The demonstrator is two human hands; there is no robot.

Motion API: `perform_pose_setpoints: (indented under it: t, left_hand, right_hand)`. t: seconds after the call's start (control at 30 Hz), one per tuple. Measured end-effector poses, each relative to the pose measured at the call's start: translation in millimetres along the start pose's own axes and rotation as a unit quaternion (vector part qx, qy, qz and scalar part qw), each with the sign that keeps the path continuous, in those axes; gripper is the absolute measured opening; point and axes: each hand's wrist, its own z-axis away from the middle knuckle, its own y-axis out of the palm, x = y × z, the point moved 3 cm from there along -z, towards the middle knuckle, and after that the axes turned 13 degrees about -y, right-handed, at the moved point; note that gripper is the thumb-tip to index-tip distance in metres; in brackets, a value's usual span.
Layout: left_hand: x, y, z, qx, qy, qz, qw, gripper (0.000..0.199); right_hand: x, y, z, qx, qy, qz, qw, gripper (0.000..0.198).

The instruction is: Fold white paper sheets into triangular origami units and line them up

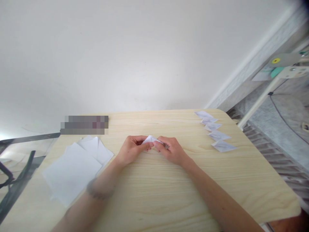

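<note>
Between my two hands, over the middle of the table, is a small piece of folded white paper (150, 139) with its pointed corner up. My left hand (132, 149) pinches its left side, thumb in front and fingers behind. On the right side, my right hand (170, 149) grips it the same way, with the thumb close to the other thumb. The lower part of the paper is hidden by the thumbs and fingers.
A pile of white paper sheets (72, 170) lies at the left, beside my left forearm. Several folded paper pieces (223, 146) stand in a row at the back right of the wooden table (154, 193). A blurred-out dark object (84, 125) sits at the back left, near the wall.
</note>
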Motion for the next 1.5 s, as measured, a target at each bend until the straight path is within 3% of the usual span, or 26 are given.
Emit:
perform_pose_setpoints:
  t: [0.33,0.53,0.8,0.97,1.07,1.17,1.5]
  left_hand:
    - [-1.6,2.8,0.1,0.003,0.011,0.024,1.0,0.02]
    - [0.2,1.6,1.0,0.002,-0.033,0.043,0.999,0.024]
    - [-0.6,3.0,-1.3,0.073,-0.053,0.038,0.995,0.027]
    - [0.8,2.8,1.6,0.095,-0.073,0.052,0.991,0.021]
    - [-0.1,3.0,2.1,0.082,-0.079,0.063,0.991,0.022]
    - [-3.4,4.5,2.5,0.087,-0.068,0.047,0.993,0.021]
    - [-3.5,8.3,4.7,0.105,-0.011,-0.039,0.994,0.02]
  right_hand:
    - [-2.8,-4.3,1.1,0.032,0.007,-0.03,0.999,0.03]
    - [2.0,-2.6,-0.8,0.054,0.018,-0.058,0.997,0.032]
    - [-4.9,-6.0,2.3,0.002,0.094,-0.126,0.988,0.035]
    - [-2.8,-6.6,2.2,0.033,0.071,-0.135,0.988,0.036]
    - [-3.4,-6.8,1.8,0.019,0.066,-0.124,0.99,0.035]
    - [-6.7,-6.4,2.2,0.001,0.071,-0.112,0.991,0.032]
    - [-3.6,-4.4,1.3,0.051,0.057,-0.105,0.992,0.029]
